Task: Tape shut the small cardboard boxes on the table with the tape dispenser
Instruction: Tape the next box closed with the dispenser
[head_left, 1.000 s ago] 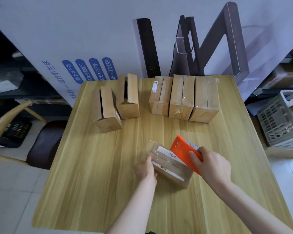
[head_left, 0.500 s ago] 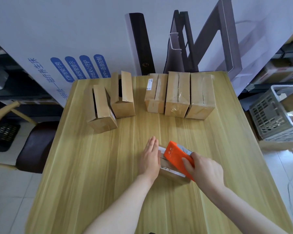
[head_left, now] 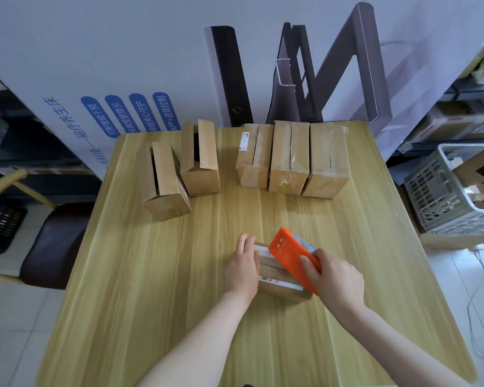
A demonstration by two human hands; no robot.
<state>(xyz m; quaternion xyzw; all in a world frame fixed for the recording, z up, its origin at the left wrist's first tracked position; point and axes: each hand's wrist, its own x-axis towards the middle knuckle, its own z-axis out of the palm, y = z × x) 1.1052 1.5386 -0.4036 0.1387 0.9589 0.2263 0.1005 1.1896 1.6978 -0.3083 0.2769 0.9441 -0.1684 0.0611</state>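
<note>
Small cardboard box [head_left: 274, 277] lies flat on the pale, wood-grained table [head_left: 179, 275], close to the table's near edge and a little right of its middle. It is plain brown card, low and rectangular, with white printed label strips and a glossy band of clear tape across its top.

The left hand [head_left: 242, 268] rests against the box's left side, its fingers straight and held together, curled round nothing. The right hand [head_left: 336, 277] grips the tape dispenser [head_left: 288, 254], a smooth, flat orange plastic slab with a grey front end. The fingers and thumb are wrapped round its rear. The dispenser lies tilted over the right part of the box top; whether its front end touches the card cannot be told.

Along the table's far edge three taped boxes [head_left: 289, 160] stand side by side, touching, with shiny film wrinkled over their seams. At the table's far left two open boxes [head_left: 165, 185] stand with their matte brown flaps upright.
</note>
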